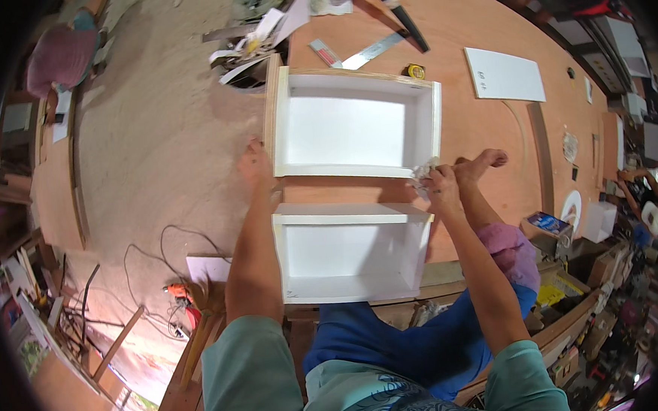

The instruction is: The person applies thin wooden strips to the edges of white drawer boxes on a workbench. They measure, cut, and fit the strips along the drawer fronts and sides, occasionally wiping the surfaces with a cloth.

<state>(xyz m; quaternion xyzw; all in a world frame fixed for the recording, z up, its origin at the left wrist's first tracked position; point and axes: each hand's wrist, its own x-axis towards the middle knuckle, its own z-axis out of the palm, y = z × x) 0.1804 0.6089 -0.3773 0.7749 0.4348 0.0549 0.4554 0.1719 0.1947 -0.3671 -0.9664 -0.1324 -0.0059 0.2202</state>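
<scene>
Two white open-topped boxes, like drawers, lie one behind the other on a wooden work surface (388,190). My right hand (442,187) is closed on a crumpled whitish rag (425,171), pressed at the near right corner of the far box (357,170). At that box's left side, by a plywood panel (270,111), is my left hand (254,165). Its fingers look stretched out along the panel, slightly blurred, and nothing shows in them. Between my forearms sits the near box (347,261), with my right hand just beyond its far right corner.
My bare foot (485,163) rests on the surface right of the rag. Beyond the far box are a tape measure (414,71), a metal square (372,51) and a black blower-like tool (400,16). A white panel (505,74) lies right; an orange power tool (180,291) is left. Other people work farther off.
</scene>
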